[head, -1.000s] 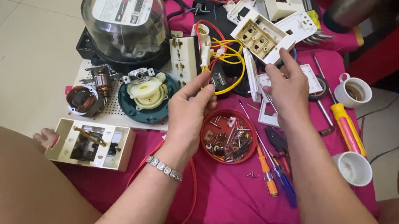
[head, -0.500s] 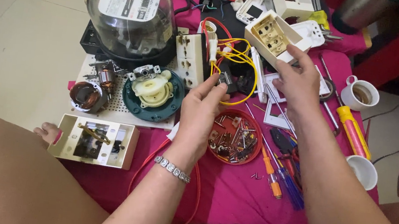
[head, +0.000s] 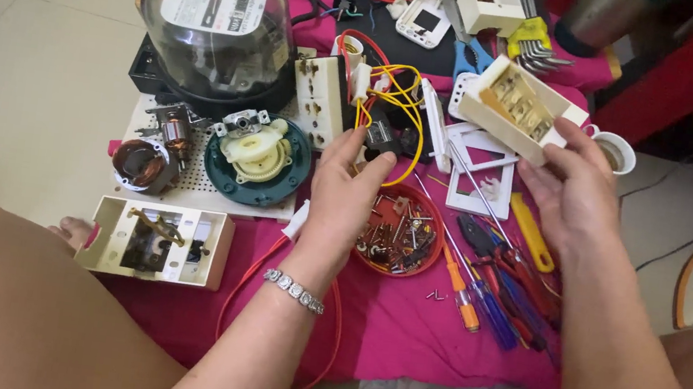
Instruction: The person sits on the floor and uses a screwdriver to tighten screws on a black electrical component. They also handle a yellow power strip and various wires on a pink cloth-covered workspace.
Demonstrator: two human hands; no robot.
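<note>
Gripping cream switch box (head: 520, 108), right hand (head: 576, 192); left hand (head: 349, 188) pinching half-hidden black part (head: 382, 140).

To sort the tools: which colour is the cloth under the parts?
The cloth is bright pink, seen best in the head view.

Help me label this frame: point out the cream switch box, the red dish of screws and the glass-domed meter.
switch box (head: 523, 109), head view, its open top face.
red dish (head: 429, 263), head view, right rim.
meter (head: 213, 21), head view, dome front.

Bare cloth (head: 399, 335) nr front edge (only gap); parts crowd elsewhere.
</note>
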